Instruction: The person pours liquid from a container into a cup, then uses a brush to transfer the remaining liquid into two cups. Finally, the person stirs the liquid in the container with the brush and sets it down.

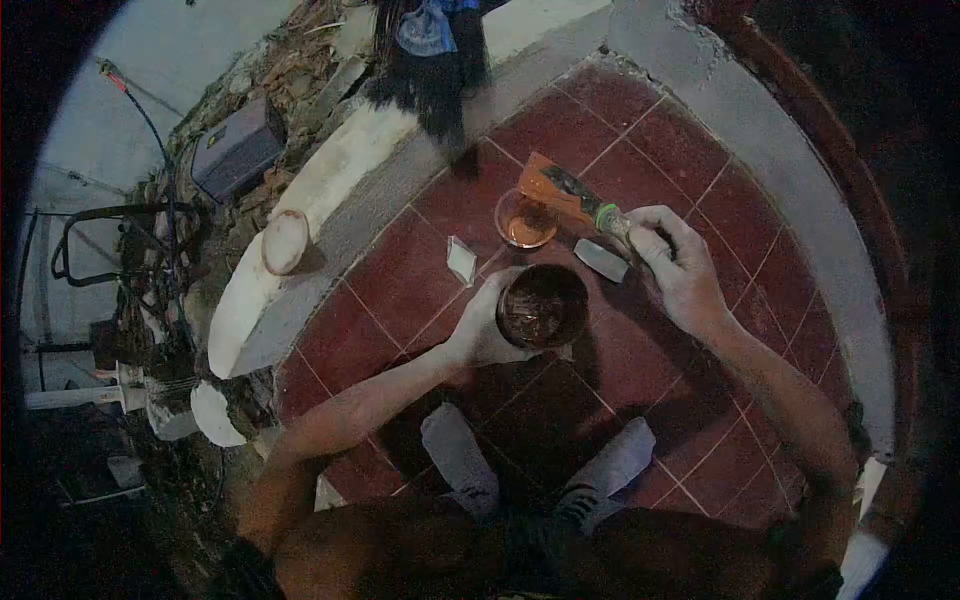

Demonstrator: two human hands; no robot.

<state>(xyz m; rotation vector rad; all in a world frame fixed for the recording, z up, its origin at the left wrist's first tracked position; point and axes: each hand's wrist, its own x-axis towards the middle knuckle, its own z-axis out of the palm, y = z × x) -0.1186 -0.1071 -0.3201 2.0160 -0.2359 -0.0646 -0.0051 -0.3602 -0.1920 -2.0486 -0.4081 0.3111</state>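
Note:
My left hand (476, 325) is wrapped around a dark round pot (543, 306), held upright, with dark, glossy matter inside. In my right hand (682, 268) is the handle of a putty knife (570, 195), its broad blade orange with dark smears and a green band near the handle. Below the blade, a clear round container (525, 220) with orange liquid stands on the tiles. Beside my right hand lies a pale grey block (602, 260). A small whitish diamond-shaped piece (461, 261) is on the floor to the left of the container.
Red floor tiles (390, 290) spread around my feet, bounded by a raised pale curb (310, 195). On the curb is a round whitish lid-like disc (286, 242). Beyond it are rubble and a grey box (238, 148). A dark bristly brush-like bundle (430, 90) is at the top.

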